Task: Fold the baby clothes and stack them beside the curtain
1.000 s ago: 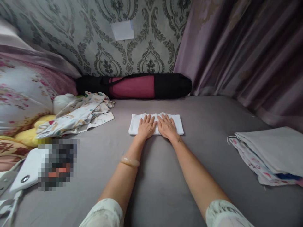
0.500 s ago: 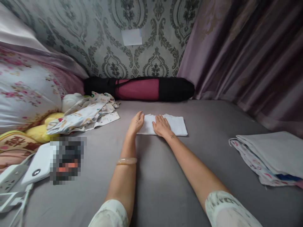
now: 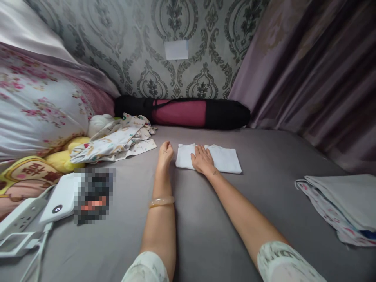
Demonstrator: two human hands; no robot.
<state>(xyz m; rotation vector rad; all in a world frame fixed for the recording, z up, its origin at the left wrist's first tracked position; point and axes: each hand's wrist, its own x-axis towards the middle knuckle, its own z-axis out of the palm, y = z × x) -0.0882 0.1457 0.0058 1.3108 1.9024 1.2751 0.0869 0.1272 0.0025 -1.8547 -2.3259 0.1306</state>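
Note:
A folded white cloth (image 3: 226, 158) lies flat on the grey sheet (image 3: 202, 219) in front of me. My right hand (image 3: 203, 158) rests palm down on its left half, fingers spread and pointing away. Just left of the cloth, apart from it, is my left hand (image 3: 166, 152), its fingers curled in and pressed together. Whether anything small is inside those fingers is hidden. A pale bangle (image 3: 161, 201) circles my left forearm.
Crumpled patterned clothing (image 3: 117, 141) lies at the left, beside a floral pillow (image 3: 44, 109). A white power bank (image 3: 61, 197) and power strip (image 3: 25, 217) are nearer. Folded fabrics (image 3: 343, 199) lie right; a long black-and-red bag (image 3: 179, 112) spans the back.
My left hand has come off the cloth's left edge, and its fingers have curled in. My right hand stays on the cloth. The whole view has shifted slightly.

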